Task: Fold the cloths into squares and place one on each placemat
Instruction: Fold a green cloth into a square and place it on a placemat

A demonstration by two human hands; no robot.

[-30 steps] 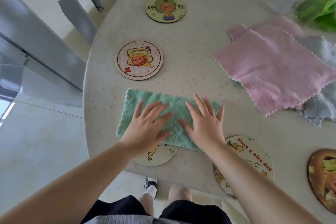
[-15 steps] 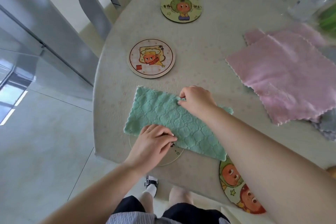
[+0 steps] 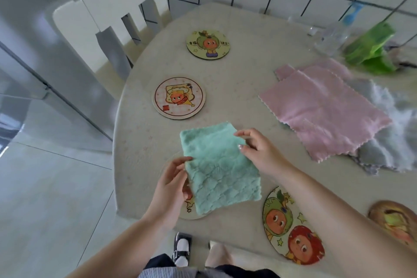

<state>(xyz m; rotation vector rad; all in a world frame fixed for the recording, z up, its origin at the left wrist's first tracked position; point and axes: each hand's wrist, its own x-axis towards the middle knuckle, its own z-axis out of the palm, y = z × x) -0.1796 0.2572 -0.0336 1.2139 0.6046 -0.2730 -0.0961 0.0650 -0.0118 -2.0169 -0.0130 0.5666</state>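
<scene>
A: Which item is being handled, and where does it sit?

B: A green cloth [image 3: 220,168], folded into a rough rectangle, lies at the near edge of the table [image 3: 237,74]. Its lower left part covers a placemat [image 3: 190,209] of which only a sliver shows.

A: How do the hands meet it?

B: The left hand [image 3: 171,187] pinches the cloth's left edge, thumb on top, fingers curled beneath. The right hand [image 3: 259,151] pinches the upper right corner between thumb and bent fingertips.

A: Where are the other placemats?

B: Four more round ones are visible: one with an orange figure [image 3: 179,97] just beyond the cloth, one farther back [image 3: 208,44], one with two cartoon faces [image 3: 293,225] near the right forearm, and a brown one [image 3: 394,221] at the right border, partly cut off.

A: And the remaining cloths?

B: A pink cloth [image 3: 322,108] lies unfolded to the right, overlapping a second pink one [image 3: 286,71] and a grey cloth [image 3: 392,142] beneath.

A: Anything else on the table?

B: A clear bottle [image 3: 334,36] and a green bag [image 3: 370,47] stand at the far right; a white chair [image 3: 108,20] is behind the table.
</scene>
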